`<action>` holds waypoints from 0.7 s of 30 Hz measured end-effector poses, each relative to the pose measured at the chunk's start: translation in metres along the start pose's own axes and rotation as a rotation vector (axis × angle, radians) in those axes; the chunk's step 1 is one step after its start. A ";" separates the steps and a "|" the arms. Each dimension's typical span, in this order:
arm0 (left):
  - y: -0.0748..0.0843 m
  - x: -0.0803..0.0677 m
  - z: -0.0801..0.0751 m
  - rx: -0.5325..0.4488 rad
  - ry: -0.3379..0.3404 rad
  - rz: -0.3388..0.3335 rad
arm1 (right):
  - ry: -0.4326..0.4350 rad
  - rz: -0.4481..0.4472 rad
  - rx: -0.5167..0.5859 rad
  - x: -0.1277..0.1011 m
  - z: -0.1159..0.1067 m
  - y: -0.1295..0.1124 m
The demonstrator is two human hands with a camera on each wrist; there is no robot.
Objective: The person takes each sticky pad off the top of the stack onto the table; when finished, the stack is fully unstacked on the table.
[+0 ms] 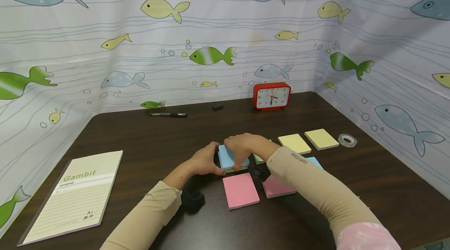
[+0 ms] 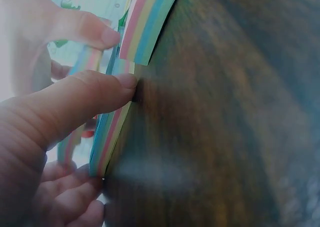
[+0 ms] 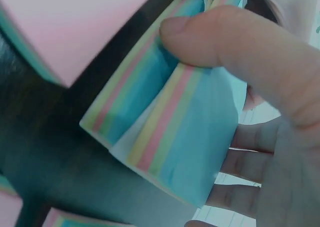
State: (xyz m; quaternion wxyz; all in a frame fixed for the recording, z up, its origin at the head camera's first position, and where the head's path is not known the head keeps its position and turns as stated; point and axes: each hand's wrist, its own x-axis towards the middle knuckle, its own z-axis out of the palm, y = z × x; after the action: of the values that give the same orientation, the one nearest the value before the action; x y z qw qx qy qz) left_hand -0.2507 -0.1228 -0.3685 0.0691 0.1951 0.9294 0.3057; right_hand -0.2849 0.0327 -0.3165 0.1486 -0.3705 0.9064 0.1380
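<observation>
A: Where is the blue sticky pad (image 1: 230,156)?

B: It is held near the middle of the dark table (image 1: 147,140), just at 12 o'clock from a pink pad (image 1: 241,190). It is pinched by the left hand (image 1: 204,163) on its 9 o'clock side, probably so it is kept from sliding. In the left wrist view, its striped edge is pressed by the thumb.

A: And the right hand (image 1: 242,146)?

B: Its fingers are curled over the top. In the right wrist view, part of the pad is lifted away from the rest, likely so it can be split.

A: Is anything kept in a box or a tray?

B: None can be seen. Yellow pads (image 1: 308,141) are laid flat at 2 o'clock, with a tape roll (image 1: 347,140) beside them. A red clock (image 1: 272,96) is stood at the back, and a notebook (image 1: 75,195) is laid at 8 o'clock.
</observation>
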 end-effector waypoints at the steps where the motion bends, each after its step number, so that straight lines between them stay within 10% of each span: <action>1: 0.000 0.000 0.000 -0.002 0.000 0.003 | 0.003 -0.003 0.014 -0.002 0.000 0.001; 21: 0.001 0.001 0.001 0.009 0.014 0.001 | 0.018 0.033 0.133 -0.028 0.008 0.021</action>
State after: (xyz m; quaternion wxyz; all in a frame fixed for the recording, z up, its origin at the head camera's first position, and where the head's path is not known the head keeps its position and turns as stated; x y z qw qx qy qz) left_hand -0.2511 -0.1215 -0.3688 0.0615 0.1940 0.9311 0.3027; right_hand -0.2790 0.0677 -0.3102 0.1622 -0.3462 0.9208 0.0765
